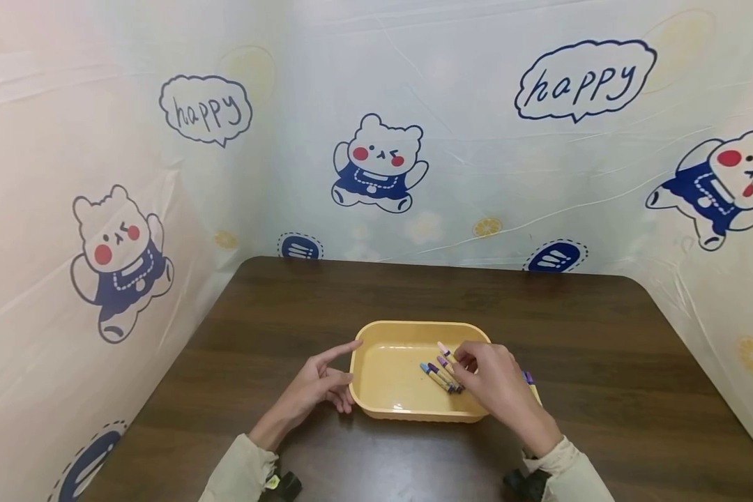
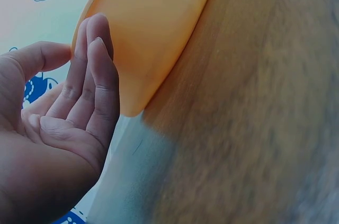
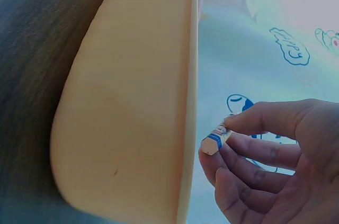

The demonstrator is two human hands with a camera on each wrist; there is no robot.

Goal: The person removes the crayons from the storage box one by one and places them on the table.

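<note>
A yellow tray [image 1: 385, 383] is set on the dark brown counter [image 1: 276, 314], just below the centre of the frame. Its left rim is touched by the left hand [image 1: 323, 383], whose grip is relaxed: the forefinger is stretched to the rim, the thumb is rested lower along it, and the remaining fingers are loosely bent. A single crayon [image 3: 214, 142] is grasped by the grip of the right hand [image 1: 498, 380], pinched between thumb and fingers above the right part of the tray; in the right wrist view its pale, blue-banded end is shown at the lower right. Several crayons [image 1: 436, 378], with blue and purple tips among them, are gathered on the tray floor, right of its middle and close to that hand. A purple-tipped crayon [image 1: 530, 383] is seen on the counter beside the tray's right side, partly hidden by the right hand. The upper half of the frame is filled by a pale sheet [image 1: 477, 174] printed with bears and "happy" bubbles.
</note>
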